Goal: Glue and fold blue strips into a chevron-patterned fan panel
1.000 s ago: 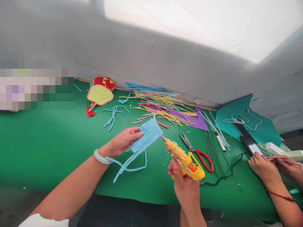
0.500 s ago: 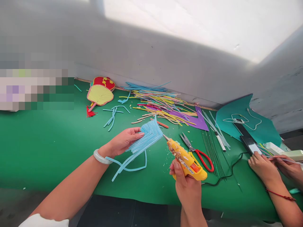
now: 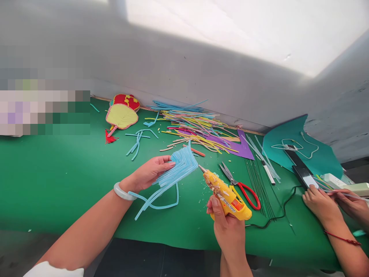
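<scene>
My left hand pinches a panel of light blue pipe cleaners, laid side by side and bent in a V pattern. Loose blue ends hang from its lower edge and curl back toward my wrist. My right hand is wrapped round a yellow hot glue gun, its body speckled with glue bits. The metal nozzle points up and left, very near the right corner of the panel; whether it touches I cannot tell. Red-handled scissors lie just beyond the gun.
Coloured pipe cleaners are piled at the back by the wall. A yellow fan lies left of them. A black cord runs right, near green wires. At the right, another person's hands work beside a power strip.
Almost nothing differs. The blue panel has shifted very slightly left, and the gap to the nozzle looks a touch wider. The glue gun stays nearly still.
</scene>
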Available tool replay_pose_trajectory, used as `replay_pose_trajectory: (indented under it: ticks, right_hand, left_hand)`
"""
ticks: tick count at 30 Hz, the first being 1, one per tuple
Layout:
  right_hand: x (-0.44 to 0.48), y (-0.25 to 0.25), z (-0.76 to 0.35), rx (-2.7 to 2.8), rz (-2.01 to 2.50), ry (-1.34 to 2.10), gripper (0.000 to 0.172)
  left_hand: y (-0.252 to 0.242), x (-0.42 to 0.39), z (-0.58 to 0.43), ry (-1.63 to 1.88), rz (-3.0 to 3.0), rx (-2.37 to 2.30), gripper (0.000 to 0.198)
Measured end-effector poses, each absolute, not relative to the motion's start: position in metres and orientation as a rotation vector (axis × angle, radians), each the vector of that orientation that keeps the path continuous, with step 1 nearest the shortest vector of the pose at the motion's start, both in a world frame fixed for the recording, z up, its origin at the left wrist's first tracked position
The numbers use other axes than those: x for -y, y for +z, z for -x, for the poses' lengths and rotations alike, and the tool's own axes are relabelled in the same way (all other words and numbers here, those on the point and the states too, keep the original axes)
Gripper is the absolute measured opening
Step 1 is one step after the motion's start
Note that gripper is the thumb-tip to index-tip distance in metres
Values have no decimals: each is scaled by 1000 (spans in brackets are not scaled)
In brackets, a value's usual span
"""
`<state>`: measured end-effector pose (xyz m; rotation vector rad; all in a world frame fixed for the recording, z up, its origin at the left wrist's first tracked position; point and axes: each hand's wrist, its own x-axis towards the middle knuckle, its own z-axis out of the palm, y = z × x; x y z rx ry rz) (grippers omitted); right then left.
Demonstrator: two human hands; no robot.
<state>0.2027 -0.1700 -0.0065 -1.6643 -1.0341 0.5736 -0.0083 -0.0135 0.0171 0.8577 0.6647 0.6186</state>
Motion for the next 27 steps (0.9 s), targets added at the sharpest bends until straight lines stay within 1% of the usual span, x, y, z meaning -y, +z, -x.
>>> replay_pose_trajectory:
  ticks: [6,13,20,22,25,27]
  right_hand:
    - [171,2,-194,995,1659,543,51]
    - [174,2,-196,1135,1653,506,53]
    - [167,-4,-212,1131,1684,489,45]
    - [160,-3,-220,1131,1722,476,46]
    - [144,-5,-235,1265,1784,444,47]
    - [131,-11,-244,1423,1840,349,43]
  left_hand:
    - [19,13,8,622,-861,-669,41]
    - [19,14,7,633,-863,-664,40]
    - [21,11,7,716,-821,-663,41]
    - [20,9,8,756,-824,-679,40]
    - [17,7,10,788,-833,-696,38]
    - [15,6,11,791,-840,-694,36]
